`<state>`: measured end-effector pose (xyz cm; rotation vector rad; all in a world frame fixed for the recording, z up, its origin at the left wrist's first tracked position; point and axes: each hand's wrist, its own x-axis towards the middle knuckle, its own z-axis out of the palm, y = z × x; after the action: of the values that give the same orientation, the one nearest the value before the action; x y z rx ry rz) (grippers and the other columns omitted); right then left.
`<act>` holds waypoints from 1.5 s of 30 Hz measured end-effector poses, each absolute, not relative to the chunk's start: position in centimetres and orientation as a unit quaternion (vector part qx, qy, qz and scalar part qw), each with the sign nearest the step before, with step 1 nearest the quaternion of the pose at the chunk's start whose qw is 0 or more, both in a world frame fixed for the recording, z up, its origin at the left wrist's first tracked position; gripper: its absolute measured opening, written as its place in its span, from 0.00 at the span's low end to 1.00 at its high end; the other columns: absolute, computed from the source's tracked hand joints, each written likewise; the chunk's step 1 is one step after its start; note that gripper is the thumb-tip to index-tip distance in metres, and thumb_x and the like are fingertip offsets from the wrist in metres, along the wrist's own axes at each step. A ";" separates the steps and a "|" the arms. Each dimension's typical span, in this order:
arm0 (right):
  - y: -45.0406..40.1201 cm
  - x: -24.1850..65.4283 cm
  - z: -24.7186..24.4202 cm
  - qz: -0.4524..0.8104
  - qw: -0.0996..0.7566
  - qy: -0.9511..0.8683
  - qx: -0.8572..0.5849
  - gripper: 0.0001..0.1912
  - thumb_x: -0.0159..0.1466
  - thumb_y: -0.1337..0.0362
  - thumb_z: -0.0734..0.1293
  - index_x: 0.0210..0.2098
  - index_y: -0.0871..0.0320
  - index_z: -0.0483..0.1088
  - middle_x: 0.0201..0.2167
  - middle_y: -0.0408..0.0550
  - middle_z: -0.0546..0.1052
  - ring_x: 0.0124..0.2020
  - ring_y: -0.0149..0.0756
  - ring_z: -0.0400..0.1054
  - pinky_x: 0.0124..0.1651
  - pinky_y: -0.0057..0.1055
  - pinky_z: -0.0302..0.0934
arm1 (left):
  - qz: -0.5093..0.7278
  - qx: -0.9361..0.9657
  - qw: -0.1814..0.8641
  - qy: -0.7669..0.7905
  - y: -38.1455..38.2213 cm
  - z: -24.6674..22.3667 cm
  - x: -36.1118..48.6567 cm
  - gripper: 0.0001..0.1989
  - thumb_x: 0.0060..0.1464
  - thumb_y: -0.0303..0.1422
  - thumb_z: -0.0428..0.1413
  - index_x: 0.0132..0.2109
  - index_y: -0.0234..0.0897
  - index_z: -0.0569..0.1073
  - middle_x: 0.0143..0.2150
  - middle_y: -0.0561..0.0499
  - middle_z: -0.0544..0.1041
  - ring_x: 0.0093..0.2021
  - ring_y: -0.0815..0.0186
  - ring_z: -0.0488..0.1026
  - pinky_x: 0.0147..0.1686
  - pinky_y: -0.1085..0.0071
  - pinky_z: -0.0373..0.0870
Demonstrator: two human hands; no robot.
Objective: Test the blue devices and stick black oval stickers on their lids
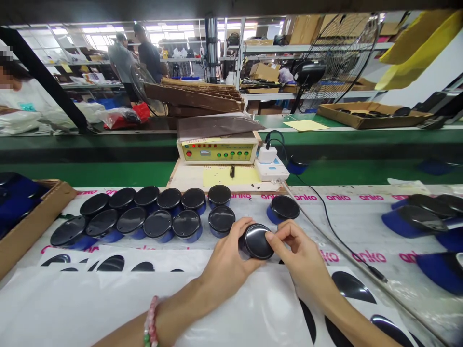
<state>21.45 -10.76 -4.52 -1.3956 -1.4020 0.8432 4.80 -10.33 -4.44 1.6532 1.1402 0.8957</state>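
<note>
My left hand (229, 258) is wrapped round a black round part (258, 242) with a glossy top, over the white sheets at the middle. My right hand (298, 250) touches the right edge of its top with the thumb, the other fingers curled in; whether they pinch anything is hidden. Just beyond stand two rows of black-topped blue round parts (157, 224), and one more (284, 208) stands alone behind my right hand. White sheets (90, 299) with black glossy discs (111, 263) lie in front and under my forearms.
A control box (219, 152) and a white power adapter (271, 168) sit at the back centre, with a cable running to the right. A cardboard box (39, 219) is at the left; blue-black parts (412, 221) lie at the right. People (148, 55) stand in the background.
</note>
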 end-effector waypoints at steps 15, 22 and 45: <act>-10.7 23.3 -2.3 0.175 0.311 -0.771 -0.527 0.23 0.54 0.73 0.57 0.49 0.54 0.60 0.50 0.51 0.65 0.35 0.37 0.67 0.37 0.35 0.63 | 0.121 0.909 0.045 0.396 -10.5 -3.8 4.3 0.38 0.52 0.15 0.44 0.65 0.51 0.47 0.69 0.44 0.45 0.51 0.57 0.71 0.41 0.63 0.74; -6.6 25.5 -1.1 0.044 0.215 -0.786 -0.578 0.26 0.60 0.58 0.62 0.57 0.53 0.61 0.61 0.57 0.59 0.53 0.59 0.61 0.49 0.53 0.58 | 0.167 0.902 -0.098 0.386 -11.0 -3.4 6.3 0.25 0.58 0.40 0.53 0.58 0.32 0.62 0.64 0.35 0.57 0.58 0.45 0.61 0.48 0.53 0.68; -7.2 28.3 3.7 0.489 0.388 -0.701 -0.345 0.25 0.57 0.59 0.71 0.51 0.50 0.61 0.61 0.51 0.59 0.59 0.45 0.56 0.55 0.44 0.57 | 0.129 0.868 -0.111 0.467 -6.7 -1.7 6.2 0.24 0.58 0.26 0.48 0.62 0.29 0.60 0.65 0.36 0.57 0.66 0.49 0.50 0.63 0.48 0.47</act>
<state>28.30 -7.15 3.75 -0.8779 -1.7836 1.2428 6.22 -6.70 -1.65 2.9365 1.5811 0.4373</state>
